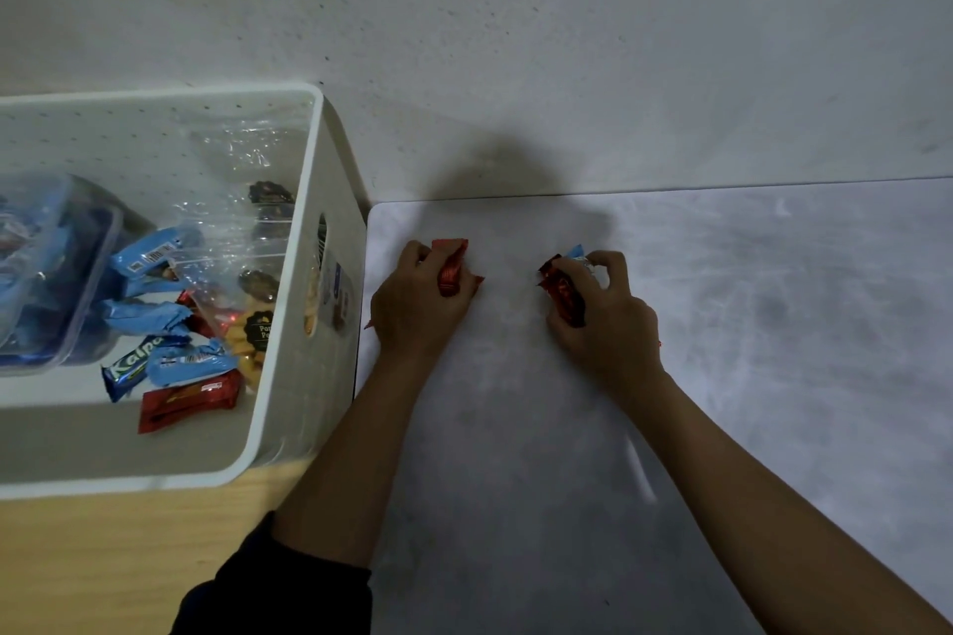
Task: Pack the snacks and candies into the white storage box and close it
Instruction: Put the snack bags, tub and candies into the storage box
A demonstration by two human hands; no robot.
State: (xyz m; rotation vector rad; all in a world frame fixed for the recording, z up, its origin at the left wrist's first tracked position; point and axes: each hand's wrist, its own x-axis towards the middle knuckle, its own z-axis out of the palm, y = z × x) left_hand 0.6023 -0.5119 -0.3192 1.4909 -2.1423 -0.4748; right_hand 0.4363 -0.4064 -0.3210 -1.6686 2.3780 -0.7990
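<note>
Snacks are in both hands: I read left fingers (412,254) curled round a red bar (450,269), half hidden; right fingers (614,264) grip a dark red bar (564,297) plus a barely visible blue wrapper (576,251), on the grey surface (748,325). White storage box (309,181), open, cut off left.

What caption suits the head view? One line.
At the table, the left hand grips a red snack and the right hand more snacks, beside the open box.

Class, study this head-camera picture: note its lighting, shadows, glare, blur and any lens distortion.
Head view: dim, even light; soft shadow on the wall behind the table; glare streak on the table by the right forearm; clear bag in the box glints; box rim bows from the wide lens.
</note>
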